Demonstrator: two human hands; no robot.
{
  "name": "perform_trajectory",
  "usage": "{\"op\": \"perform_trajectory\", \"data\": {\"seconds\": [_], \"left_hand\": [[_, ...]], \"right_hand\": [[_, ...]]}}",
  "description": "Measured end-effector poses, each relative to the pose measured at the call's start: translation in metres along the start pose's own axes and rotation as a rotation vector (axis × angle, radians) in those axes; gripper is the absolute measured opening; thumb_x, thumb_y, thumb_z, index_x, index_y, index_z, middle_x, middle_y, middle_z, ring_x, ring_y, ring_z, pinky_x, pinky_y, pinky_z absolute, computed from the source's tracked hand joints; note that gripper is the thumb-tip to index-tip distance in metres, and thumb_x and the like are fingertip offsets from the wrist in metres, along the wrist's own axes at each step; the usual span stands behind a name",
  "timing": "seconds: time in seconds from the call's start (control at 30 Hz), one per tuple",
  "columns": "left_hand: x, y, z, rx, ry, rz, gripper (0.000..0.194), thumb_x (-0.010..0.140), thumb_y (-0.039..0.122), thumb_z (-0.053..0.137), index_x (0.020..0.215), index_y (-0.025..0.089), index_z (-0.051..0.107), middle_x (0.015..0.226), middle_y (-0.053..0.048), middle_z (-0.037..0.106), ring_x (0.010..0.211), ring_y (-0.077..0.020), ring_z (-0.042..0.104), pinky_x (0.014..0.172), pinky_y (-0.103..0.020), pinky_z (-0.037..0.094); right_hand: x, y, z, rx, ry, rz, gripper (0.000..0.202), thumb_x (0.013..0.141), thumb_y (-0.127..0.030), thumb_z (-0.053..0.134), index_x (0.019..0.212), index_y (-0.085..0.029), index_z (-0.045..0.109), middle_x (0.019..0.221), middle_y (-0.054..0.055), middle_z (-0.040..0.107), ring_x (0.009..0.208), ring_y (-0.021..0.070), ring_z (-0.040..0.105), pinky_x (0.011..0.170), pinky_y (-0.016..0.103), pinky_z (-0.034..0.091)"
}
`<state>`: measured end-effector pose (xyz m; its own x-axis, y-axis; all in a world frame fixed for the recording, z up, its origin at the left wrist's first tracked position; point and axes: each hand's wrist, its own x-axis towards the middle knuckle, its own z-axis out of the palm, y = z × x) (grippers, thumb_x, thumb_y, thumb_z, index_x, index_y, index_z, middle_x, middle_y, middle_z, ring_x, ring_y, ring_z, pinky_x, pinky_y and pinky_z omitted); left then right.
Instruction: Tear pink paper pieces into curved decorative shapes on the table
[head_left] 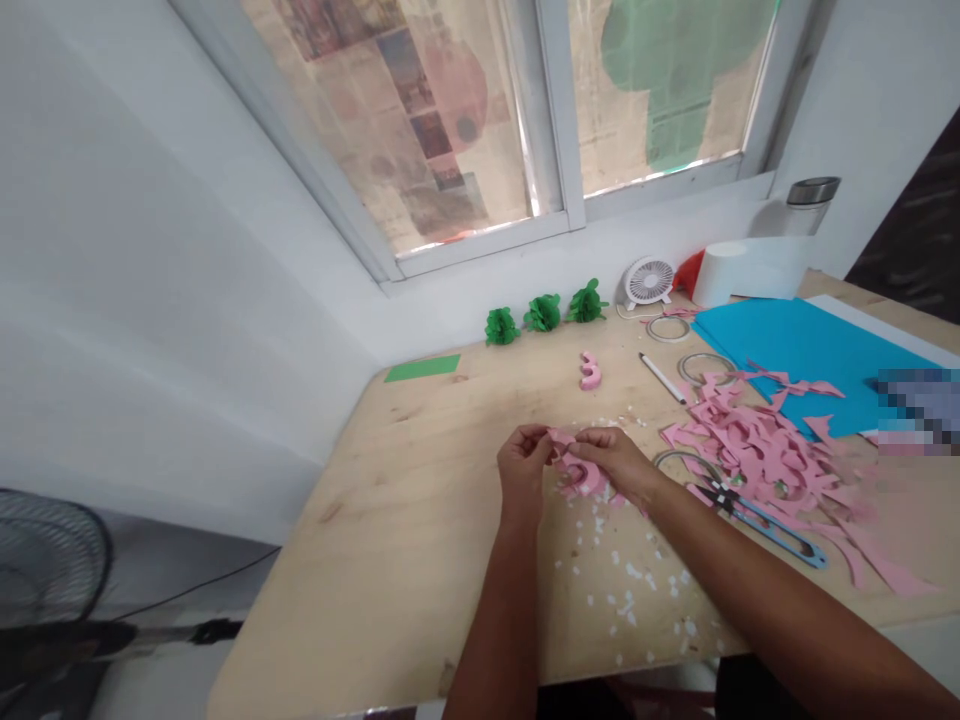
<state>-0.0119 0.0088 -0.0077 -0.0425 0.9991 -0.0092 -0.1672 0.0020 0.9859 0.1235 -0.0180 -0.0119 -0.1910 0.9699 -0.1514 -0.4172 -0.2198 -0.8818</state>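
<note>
My left hand [523,462] and my right hand [613,460] come together over the wooden table, thumbs and fingertips pinched on a small pink foam or paper piece [561,438] between them. Just below my fingers lie more curved pink cut-outs [586,480], partly hidden by the hands. Farther back sits a stack of pink curved shapes [591,372], shaped like a 3. Small white scraps [630,595] are scattered beneath and beside my right forearm.
On the right spreads a pile of pink offcuts [757,450], with blue-handled snips [787,535] and wire coils [706,369] beside it. A pen [663,379], blue sheets [817,350], a small white fan [648,282], green paper flowers [542,313] and a green strip [422,368] lie farther back.
</note>
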Motion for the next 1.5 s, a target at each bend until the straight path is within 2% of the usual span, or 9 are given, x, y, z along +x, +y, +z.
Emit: {"op": "perform_trajectory", "data": {"seconds": [0.17,0.37,0.73,0.87,0.97,1.1,1.23,1.3,1.5], "left_hand": [[-0.003,0.006,0.000,-0.077,-0.060,-0.101,0.031,0.062,0.035,0.068,0.083,0.014,0.061,0.063,0.000,0.061,0.051,-0.0079,0.051,0.051,-0.021,0.038],[-0.013,0.014,0.002,0.028,-0.199,-0.160,0.024,0.062,0.033,0.068,0.073,0.012,0.063,0.059,-0.001,0.060,0.051,-0.0082,0.051,0.051,-0.020,0.038],[-0.012,0.010,0.003,0.161,-0.201,-0.123,0.016,0.062,0.028,0.067,0.066,0.013,0.064,0.056,-0.002,0.061,0.051,-0.0095,0.051,0.050,-0.020,0.038],[-0.008,0.010,-0.003,0.177,-0.182,-0.127,0.016,0.060,0.028,0.067,0.065,0.013,0.063,0.056,-0.002,0.061,0.052,-0.0102,0.052,0.050,-0.020,0.037],[-0.002,0.013,-0.014,0.137,-0.127,-0.152,0.017,0.059,0.029,0.066,0.064,0.013,0.061,0.055,-0.001,0.059,0.052,-0.0103,0.052,0.049,-0.020,0.037],[0.000,0.017,-0.022,-0.112,-0.238,-0.203,0.019,0.060,0.031,0.066,0.063,0.014,0.057,0.055,0.000,0.055,0.053,-0.0095,0.051,0.054,-0.022,0.040],[-0.006,0.016,-0.010,-0.062,-0.307,-0.248,0.021,0.060,0.032,0.068,0.062,0.014,0.058,0.050,0.001,0.053,0.048,-0.0083,0.047,0.050,-0.021,0.038],[-0.009,0.014,-0.001,-0.004,-0.320,-0.212,0.020,0.060,0.031,0.068,0.060,0.013,0.059,0.049,0.002,0.052,0.048,-0.0077,0.046,0.051,-0.021,0.037],[-0.017,0.017,0.012,0.084,-0.161,-0.076,0.014,0.063,0.027,0.065,0.061,0.014,0.063,0.047,0.002,0.054,0.047,-0.0078,0.046,0.052,-0.021,0.037]], "right_hand": [[0.004,0.000,-0.002,-0.016,0.085,-0.091,0.024,0.061,-0.038,0.072,0.067,-0.016,0.066,0.059,-0.001,0.062,0.051,0.0110,0.052,0.050,0.023,0.039],[0.007,-0.001,-0.005,-0.023,0.203,-0.148,0.028,0.059,-0.042,0.072,0.064,-0.015,0.065,0.053,-0.002,0.058,0.045,0.0096,0.046,0.045,0.022,0.034],[0.005,-0.004,-0.002,-0.026,0.198,-0.166,0.028,0.061,-0.042,0.070,0.066,-0.016,0.065,0.053,-0.002,0.057,0.046,0.0101,0.046,0.046,0.023,0.035],[0.005,-0.005,-0.003,0.003,0.237,-0.153,0.028,0.060,-0.043,0.071,0.067,-0.016,0.064,0.050,-0.003,0.055,0.042,0.0090,0.043,0.043,0.023,0.033],[0.005,-0.007,-0.005,0.078,0.280,-0.125,0.028,0.057,-0.041,0.073,0.066,-0.017,0.062,0.048,-0.004,0.053,0.040,0.0089,0.043,0.042,0.022,0.032],[0.005,-0.006,-0.005,0.106,0.274,-0.066,0.029,0.056,-0.041,0.074,0.064,-0.016,0.060,0.049,-0.003,0.055,0.041,0.0102,0.048,0.041,0.022,0.033],[0.007,-0.001,-0.004,-0.005,0.252,-0.109,0.029,0.057,-0.042,0.073,0.058,-0.016,0.059,0.047,-0.004,0.053,0.040,0.0076,0.043,0.040,0.020,0.030],[0.008,0.002,-0.004,-0.025,0.237,-0.119,0.030,0.056,-0.042,0.073,0.058,-0.016,0.060,0.047,-0.004,0.054,0.042,0.0082,0.044,0.042,0.021,0.032],[0.010,0.004,-0.005,0.013,0.208,-0.090,0.028,0.055,-0.041,0.074,0.062,-0.015,0.064,0.051,-0.001,0.060,0.044,0.0102,0.049,0.045,0.022,0.036]]}}
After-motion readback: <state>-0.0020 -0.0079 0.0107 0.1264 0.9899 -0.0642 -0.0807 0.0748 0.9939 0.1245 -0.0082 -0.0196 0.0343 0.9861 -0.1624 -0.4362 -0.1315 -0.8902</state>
